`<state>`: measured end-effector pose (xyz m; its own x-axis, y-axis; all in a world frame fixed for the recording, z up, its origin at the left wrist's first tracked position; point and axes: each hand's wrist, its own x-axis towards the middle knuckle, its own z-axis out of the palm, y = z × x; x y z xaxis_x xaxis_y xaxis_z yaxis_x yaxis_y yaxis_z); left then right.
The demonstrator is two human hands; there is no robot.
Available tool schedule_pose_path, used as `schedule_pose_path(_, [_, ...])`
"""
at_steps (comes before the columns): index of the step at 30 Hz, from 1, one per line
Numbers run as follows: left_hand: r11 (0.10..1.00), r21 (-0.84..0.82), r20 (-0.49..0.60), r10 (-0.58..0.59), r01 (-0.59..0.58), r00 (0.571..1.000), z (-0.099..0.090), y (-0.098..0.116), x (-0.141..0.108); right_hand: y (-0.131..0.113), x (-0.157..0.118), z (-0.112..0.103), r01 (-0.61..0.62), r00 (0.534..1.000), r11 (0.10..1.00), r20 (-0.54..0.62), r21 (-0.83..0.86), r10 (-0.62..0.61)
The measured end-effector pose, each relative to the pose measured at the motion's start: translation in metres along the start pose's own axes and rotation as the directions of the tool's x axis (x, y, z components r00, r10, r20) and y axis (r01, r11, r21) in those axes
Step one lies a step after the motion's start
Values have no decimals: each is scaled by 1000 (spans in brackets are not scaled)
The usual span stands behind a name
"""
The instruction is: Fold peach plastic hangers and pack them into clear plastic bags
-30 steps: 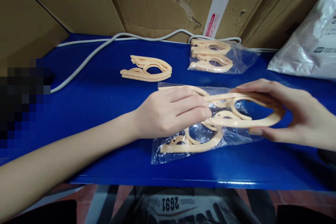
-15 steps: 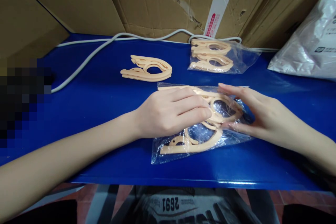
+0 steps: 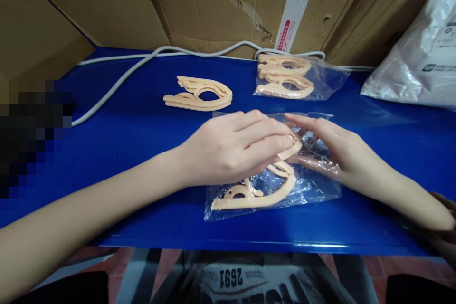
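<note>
A clear plastic bag (image 3: 313,192) lies flat on the blue table, with beige folding hangers in it. The lower hanger (image 3: 254,202) shows in plain sight through the film. My left hand (image 3: 235,147) rests palm down across the upper hanger (image 3: 290,152), its fingers close together and curved over it. Most of that hanger is hidden; only its rounded right end sticks out past the fingertips. At the bag's right end is my right hand (image 3: 338,147), thumb and fingers spread apart around the hanger's end. Crumpled film lies over its thumb.
Behind the bag lies a loose folded hanger (image 3: 199,103). A second bagged pair (image 3: 285,88) sits to its right. A white cable (image 3: 124,76) runs along the back, before cardboard boxes (image 3: 213,9). A white plastic package (image 3: 409,66) stands at the right.
The upper hanger has shifted left, so less of its rounded end shows. My left hand has slid slightly right over it, and my right hand has moved a little left.
</note>
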<state>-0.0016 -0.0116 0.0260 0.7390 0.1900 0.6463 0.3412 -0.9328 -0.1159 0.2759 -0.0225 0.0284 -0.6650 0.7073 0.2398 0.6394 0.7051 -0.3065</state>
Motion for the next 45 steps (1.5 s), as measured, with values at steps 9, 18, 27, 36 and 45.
schedule_pose_path(9, [886,247,577,-460,393,675,-52,-14,-14,6,-2,-5,-81,997,992,-7,98,82])
schedule_pose_path(18, [720,147,754,-525,678,395,-50,-17,-14,5,1,-3,-90,996,992,-20,89,92])
schedule_pose_path(27, [557,-26,724,-562,830,400,-36,-13,-6,15,-3,-8,-132,991,990,-19,53,133])
schedule_pose_path(36, [664,-20,552,-616,747,562,-27,-7,-13,13,-1,-7,-139,990,980,18,140,138])
schedule_pose_path(45, [675,30,465,-662,737,587,-19,-7,-7,26,-3,-6,-181,981,969,-46,169,191])
